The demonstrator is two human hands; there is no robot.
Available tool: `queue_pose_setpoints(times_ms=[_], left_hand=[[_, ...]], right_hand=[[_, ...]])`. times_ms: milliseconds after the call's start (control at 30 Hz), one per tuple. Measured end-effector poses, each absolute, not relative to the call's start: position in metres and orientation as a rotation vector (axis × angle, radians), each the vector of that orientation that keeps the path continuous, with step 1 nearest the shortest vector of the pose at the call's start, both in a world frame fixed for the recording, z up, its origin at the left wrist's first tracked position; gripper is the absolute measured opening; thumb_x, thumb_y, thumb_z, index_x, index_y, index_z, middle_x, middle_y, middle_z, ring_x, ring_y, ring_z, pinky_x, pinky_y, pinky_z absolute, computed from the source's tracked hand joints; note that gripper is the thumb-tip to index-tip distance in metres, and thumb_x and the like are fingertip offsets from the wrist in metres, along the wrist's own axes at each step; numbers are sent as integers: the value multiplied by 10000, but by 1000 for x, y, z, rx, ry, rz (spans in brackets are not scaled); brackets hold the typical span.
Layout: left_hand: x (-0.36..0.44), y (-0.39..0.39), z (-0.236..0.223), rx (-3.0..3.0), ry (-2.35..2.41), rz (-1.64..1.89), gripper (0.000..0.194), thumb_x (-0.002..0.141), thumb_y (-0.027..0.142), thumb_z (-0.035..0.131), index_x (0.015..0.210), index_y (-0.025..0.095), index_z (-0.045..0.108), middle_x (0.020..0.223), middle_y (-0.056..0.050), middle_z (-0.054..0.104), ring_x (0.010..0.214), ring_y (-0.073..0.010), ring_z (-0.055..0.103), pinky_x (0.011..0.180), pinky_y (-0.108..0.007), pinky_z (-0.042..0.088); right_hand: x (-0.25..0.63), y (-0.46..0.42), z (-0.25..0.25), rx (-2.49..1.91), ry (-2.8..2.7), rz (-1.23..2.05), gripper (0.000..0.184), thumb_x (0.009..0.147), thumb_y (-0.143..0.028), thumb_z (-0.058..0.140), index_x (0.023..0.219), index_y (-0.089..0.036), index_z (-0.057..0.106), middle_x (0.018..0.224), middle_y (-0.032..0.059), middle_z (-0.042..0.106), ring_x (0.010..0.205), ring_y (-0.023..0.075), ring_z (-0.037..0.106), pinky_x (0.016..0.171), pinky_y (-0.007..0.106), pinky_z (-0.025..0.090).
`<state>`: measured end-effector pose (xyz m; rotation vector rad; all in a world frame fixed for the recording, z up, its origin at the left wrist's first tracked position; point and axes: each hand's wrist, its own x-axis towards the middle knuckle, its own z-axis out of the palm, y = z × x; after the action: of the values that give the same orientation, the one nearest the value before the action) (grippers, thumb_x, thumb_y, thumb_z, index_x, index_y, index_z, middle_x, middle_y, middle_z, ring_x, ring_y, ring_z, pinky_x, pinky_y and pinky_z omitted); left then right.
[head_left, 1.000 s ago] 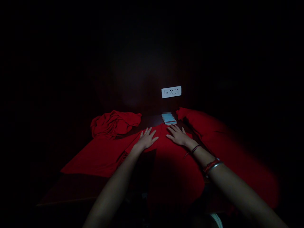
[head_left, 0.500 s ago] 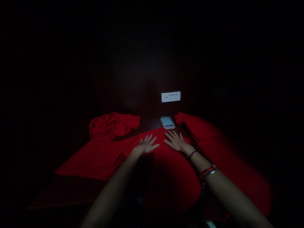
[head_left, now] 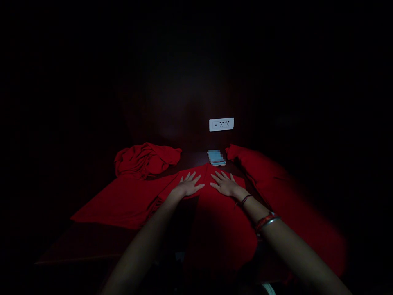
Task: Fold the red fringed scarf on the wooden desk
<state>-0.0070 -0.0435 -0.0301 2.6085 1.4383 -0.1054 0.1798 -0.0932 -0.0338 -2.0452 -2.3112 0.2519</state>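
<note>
A red cloth (head_left: 225, 229) lies spread over the dark table and hangs down toward me, its far edge close to a phone. My left hand (head_left: 188, 185) rests flat on the cloth's left part, fingers spread, holding nothing. To its right, my right hand (head_left: 225, 184) also lies palm down on the cloth with fingers apart. Left of my left forearm, another stretch of red cloth (head_left: 119, 200) lies flat, with what look like fringes at its right edge; my arm hides whether the two pieces join.
A crumpled red cloth (head_left: 145, 160) sits at the back left. The phone (head_left: 217, 159) lies by the wall below a white socket panel (head_left: 221, 124). More red cloth (head_left: 276, 184) runs along the right. The table's front edge (head_left: 76, 259) shows at left; surroundings are very dark.
My right hand has shifted very slightly left on the cloth. My left hand stays nearly in place, and both remain flat.
</note>
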Motion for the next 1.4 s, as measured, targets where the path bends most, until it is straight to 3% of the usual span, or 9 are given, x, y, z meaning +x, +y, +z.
queue_pose_setpoints(times_ms=[167,333,500,733,933,1267,1400], left_hand=[[-8,-48,-25,2707,1524,186,653,772,611,91,1307,246,178,1384,-51,61,1253,-230,35,981,-452,82],[-1,-50,-26,2582,1443,-116,702,732,662,127,1313,269,127,1382,-37,39,1248,-263,16,969,-487,85],[-1,-54,-22,2577,1465,-139,682,751,638,124,1317,257,114,1382,-51,40,1249,-258,23,973,-475,92],[-12,-48,-20,2643,1578,190,616,795,565,131,1321,252,71,1384,-33,-18,1251,-232,-9,983,-447,98],[-11,-41,-30,2502,1532,-159,712,740,642,165,1320,233,110,1376,-41,20,1247,-260,7,972,-480,101],[-19,-41,-23,2540,1697,-37,686,750,627,161,1311,231,175,1383,-60,24,1247,-268,-11,978,-476,62],[-17,-39,-26,2422,1703,-149,691,752,624,130,1319,229,123,1381,-70,36,1245,-280,7,968,-497,76]], right_hand=[[180,-95,-30,-1998,-2284,213,661,766,-616,91,1317,-256,147,1386,20,93,1250,250,10,966,514,14],[176,-102,-22,-1948,-2320,211,683,755,-630,82,1322,-250,119,1389,21,59,1251,239,-16,970,502,9],[172,-104,-23,-2056,-2397,371,697,753,-631,112,1325,-232,96,1389,37,38,1249,256,1,969,504,6],[176,-104,-21,-1936,-2299,155,657,758,-626,86,1319,-284,91,1391,-17,-10,1244,233,-88,970,502,1],[175,-104,-24,-2079,-2389,364,688,750,-637,116,1323,-259,74,1390,13,25,1249,251,-13,974,492,-16],[176,-104,-23,-1850,-2312,70,667,762,-624,103,1323,-263,86,1391,8,40,1252,221,-33,975,494,43],[173,-104,-25,-1914,-2406,255,682,758,-628,103,1322,-245,118,1388,24,78,1253,230,9,978,488,19]])
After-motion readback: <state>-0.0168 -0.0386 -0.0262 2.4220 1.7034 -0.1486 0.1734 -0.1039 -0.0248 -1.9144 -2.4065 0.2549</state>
